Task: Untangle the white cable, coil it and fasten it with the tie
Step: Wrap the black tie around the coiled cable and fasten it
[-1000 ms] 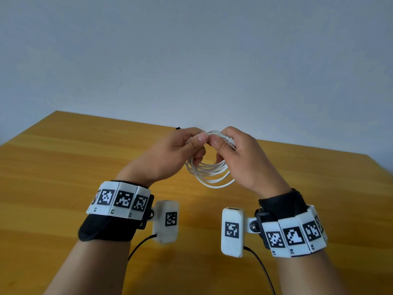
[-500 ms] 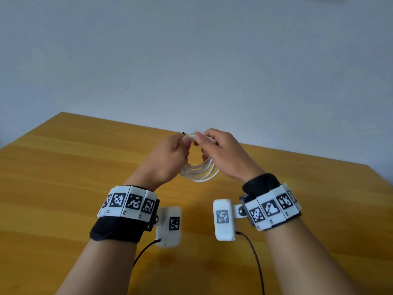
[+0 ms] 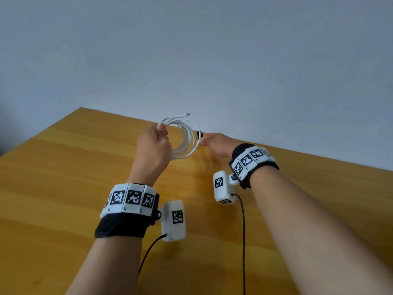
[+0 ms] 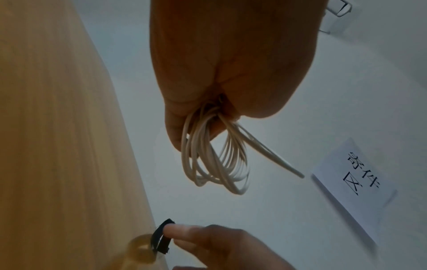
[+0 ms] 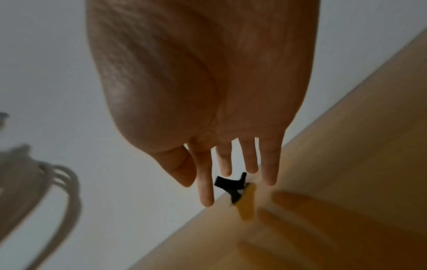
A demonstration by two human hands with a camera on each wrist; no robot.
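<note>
The white cable [image 3: 187,138] is wound into a coil of several loops, and my left hand [image 3: 156,143] grips it alone above the table. One connector end [image 3: 187,114] sticks out at the top. In the left wrist view the coil [image 4: 215,164] hangs from my closed fingers. A small black tie [image 3: 199,135] lies at the table's far edge. My right hand [image 3: 212,140] reaches to it with straight fingers [image 5: 205,182]. The black tie [image 5: 232,186] shows just past the fingertips, and one fingertip [image 4: 171,229] is right beside it [image 4: 161,241]. I cannot tell whether they touch.
The wooden table [image 3: 63,188] ends at a pale wall just behind the tie. A white paper sign [image 4: 351,184] with printed characters hangs on that wall. Black cords run from both wrist cameras back along my forearms.
My right hand has let go of the coil and moved right and forward to the black tie. My left hand now holds the coil by itself, further from me.
</note>
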